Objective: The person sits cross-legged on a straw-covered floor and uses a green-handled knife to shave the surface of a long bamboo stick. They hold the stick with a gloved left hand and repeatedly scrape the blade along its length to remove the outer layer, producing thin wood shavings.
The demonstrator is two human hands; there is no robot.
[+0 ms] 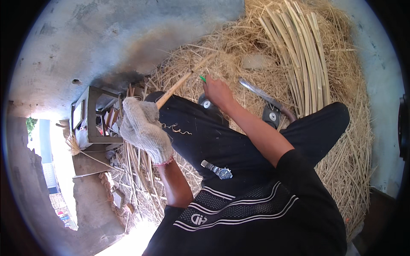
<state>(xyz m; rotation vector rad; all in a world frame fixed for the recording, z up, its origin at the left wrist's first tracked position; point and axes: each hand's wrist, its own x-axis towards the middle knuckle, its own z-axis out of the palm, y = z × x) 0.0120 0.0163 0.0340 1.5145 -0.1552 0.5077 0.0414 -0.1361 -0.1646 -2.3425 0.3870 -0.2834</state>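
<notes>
My left hand [143, 126], in a thick whitish knit glove, is closed around the near end of a pale wooden stick [175, 87]. The stick slants up and away to the right over the straw. Beyond my left knee, my bare right hand [218, 93] is closed on a small green-tipped object [203, 79]; the rest of it is hidden by the fingers. That green tip is close to the stick, though I cannot tell whether they touch. To the right of this hand lies a long-bladed knife [258, 91] with a brown handle.
Long split bamboo strips [305, 59] lie bundled at the far right on loose straw [205, 59]. A wristwatch [223, 173] rests on my lap. At left stands a grey cabinet [89, 115] holding clutter, against a stained wall [106, 38].
</notes>
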